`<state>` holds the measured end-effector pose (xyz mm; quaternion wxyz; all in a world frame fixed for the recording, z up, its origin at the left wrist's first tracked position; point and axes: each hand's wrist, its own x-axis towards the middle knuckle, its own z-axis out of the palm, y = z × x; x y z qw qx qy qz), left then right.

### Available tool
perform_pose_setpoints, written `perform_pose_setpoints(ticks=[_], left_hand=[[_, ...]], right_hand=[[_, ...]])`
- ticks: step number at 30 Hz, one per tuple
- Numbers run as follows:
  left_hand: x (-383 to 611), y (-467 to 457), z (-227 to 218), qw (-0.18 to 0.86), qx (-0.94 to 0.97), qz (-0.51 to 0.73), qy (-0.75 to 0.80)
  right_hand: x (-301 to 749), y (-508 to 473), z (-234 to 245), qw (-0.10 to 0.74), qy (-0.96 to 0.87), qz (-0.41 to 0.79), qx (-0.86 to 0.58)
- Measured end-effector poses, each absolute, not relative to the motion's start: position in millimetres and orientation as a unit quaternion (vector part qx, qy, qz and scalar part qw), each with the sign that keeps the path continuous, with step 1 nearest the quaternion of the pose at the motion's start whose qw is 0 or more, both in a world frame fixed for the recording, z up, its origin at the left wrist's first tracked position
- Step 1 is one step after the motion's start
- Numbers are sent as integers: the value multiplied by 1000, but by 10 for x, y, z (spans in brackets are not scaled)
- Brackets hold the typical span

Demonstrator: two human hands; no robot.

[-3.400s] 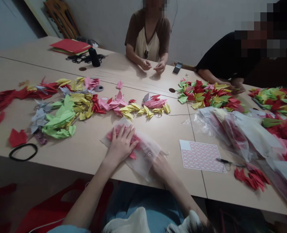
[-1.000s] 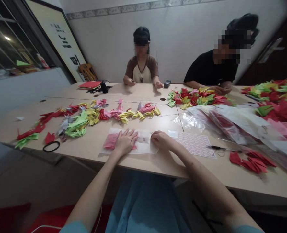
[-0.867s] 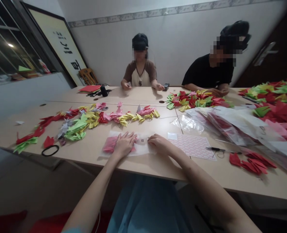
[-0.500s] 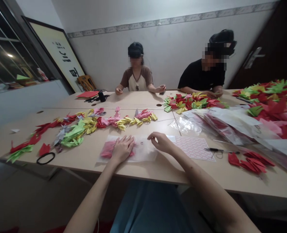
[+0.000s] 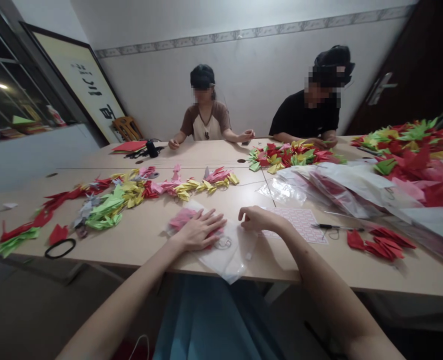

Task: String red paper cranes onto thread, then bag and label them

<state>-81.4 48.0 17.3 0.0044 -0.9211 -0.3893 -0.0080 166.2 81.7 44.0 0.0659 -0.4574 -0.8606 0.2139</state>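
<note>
My left hand (image 5: pixel 201 231) lies flat with spread fingers on a clear plastic bag (image 5: pixel 229 260), pressing on the pink origami cranes (image 5: pixel 182 218) inside it. The bag sits turned at an angle, and one corner reaches the table's front edge. My right hand (image 5: pixel 257 219) rests loosely curled beside the bag's right side, with nothing visible in it. Just right of that hand lies a sheet of red-outlined labels (image 5: pixel 296 226).
Rows of paper cranes (image 5: pixel 131 192) cross the table's left half. Two co-workers (image 5: pixel 206 120) (image 5: pixel 306 115) sit opposite, beside a heap of cranes. Stuffed plastic bags (image 5: pixel 341 185) fill the right side, near a slim black-handled tool (image 5: pixel 328 226) and red cranes (image 5: pixel 379 241).
The bag has rotated on the table, with a corner swung toward the front edge. My left hand has slid rightward across it, and my right hand has shifted right toward the labels.
</note>
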Motion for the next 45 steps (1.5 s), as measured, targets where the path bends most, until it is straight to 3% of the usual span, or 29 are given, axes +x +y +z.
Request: perform_pose_setpoints(ticks=[5, 9, 15, 22, 27, 32, 35, 39, 45], left_hand=[[-669, 566, 239, 10, -976, -4, -217], [-607, 579, 335, 47, -992, -4, -120], [-762, -8, 313, 65, -935, -148, -317], [-896, -716, 118, -56, -937, -91, -334], [-829, -619, 94, -103, -919, -119, -363], [-713, -503, 30, -185, -846, -260, -426], [-646, -505, -33, -145, -792, -331, -492], [-582, -500, -97, -53, -772, -307, -555], [-615, -513, -153, -23, -735, -301, -607]], right_hand=[[1813, 567, 569, 18, -883, 279, -378], [1883, 83, 543, 51, -898, 297, -322], [1984, -501, 305, 147, -897, 249, -333], [1941, -679, -26, 217, -884, 136, -391], [1885, -628, -47, 317, -842, 173, -401], [1814, -547, 13, 336, -788, 203, -474], [1758, -522, -3, 330, -771, 178, -515], [1669, -501, -92, 332, -748, 115, -563], [1568, -485, -190, 325, -727, 57, -602]])
